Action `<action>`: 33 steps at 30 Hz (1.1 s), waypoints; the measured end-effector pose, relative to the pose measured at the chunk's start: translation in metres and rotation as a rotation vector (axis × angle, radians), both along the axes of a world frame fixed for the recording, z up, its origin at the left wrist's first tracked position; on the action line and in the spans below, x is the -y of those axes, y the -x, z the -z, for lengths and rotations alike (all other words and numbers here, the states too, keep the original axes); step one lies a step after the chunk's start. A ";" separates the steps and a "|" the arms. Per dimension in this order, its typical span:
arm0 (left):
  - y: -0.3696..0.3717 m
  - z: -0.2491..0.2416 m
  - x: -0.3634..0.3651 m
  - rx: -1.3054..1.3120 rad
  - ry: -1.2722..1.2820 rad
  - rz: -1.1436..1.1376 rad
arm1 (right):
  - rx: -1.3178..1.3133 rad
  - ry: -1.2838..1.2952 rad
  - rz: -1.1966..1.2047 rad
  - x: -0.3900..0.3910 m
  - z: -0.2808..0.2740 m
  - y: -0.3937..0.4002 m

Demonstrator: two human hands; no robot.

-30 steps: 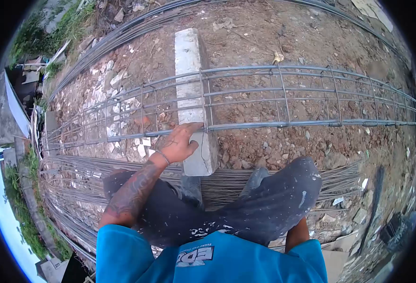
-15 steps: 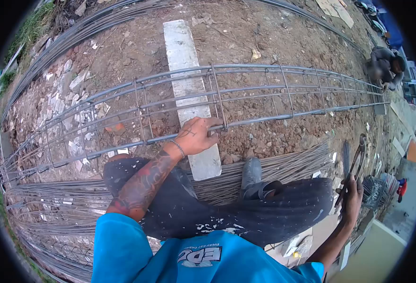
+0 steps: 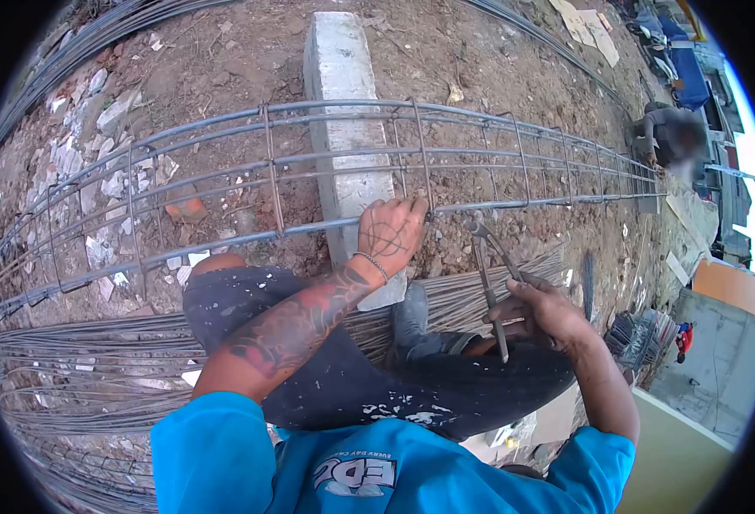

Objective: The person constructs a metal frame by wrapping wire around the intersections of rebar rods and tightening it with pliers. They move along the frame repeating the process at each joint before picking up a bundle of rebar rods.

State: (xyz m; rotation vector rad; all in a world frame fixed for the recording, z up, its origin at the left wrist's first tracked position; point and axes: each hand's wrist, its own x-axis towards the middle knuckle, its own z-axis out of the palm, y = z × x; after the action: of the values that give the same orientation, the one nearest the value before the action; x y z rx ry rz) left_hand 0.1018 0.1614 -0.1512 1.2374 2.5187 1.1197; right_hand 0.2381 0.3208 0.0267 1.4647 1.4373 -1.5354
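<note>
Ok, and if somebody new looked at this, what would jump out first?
Probably the long steel cage, stretching across the view over a pale concrete beam. Next, perhaps, the left hand at its near bar, below a tattooed forearm, and the right hand holding long-handled pincers above the right leg.

Pincers [image 3: 484, 272] now seemingly near cage [image 3: 273, 176]

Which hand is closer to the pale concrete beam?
Left. The left hand is at the rebar cage's near bar, overlapping the concrete beam in view. The right hand is out to the beam's right, holding the pincers.
</note>
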 end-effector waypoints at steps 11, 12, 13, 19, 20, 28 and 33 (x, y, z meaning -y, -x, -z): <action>-0.004 0.009 -0.008 -0.088 0.066 -0.046 | -0.082 0.209 -0.172 -0.013 0.017 -0.005; -0.004 0.009 -0.008 -0.097 0.057 -0.049 | -0.060 0.220 -0.196 -0.012 0.015 -0.002; -0.004 0.009 -0.008 -0.107 0.045 -0.049 | -0.040 0.228 -0.217 -0.011 0.012 0.000; -0.003 0.015 -0.010 -0.152 -0.073 -0.063 | 0.003 0.175 -0.310 -0.003 0.010 0.019; -0.003 0.015 -0.010 -0.146 -0.075 -0.062 | 0.009 0.173 -0.308 -0.001 0.008 0.021; 0.000 0.019 -0.009 -0.042 -0.048 0.008 | 0.121 -0.063 -0.515 0.011 0.001 0.026; 0.001 0.019 -0.010 -0.051 -0.051 -0.013 | 0.147 -0.100 -0.504 0.022 -0.004 0.042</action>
State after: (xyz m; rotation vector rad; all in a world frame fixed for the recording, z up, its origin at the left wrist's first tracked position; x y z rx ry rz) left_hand 0.1008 0.1716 -0.1704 1.2792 2.5542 1.1767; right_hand 0.1965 0.2987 0.0306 1.1226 1.6526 -1.0390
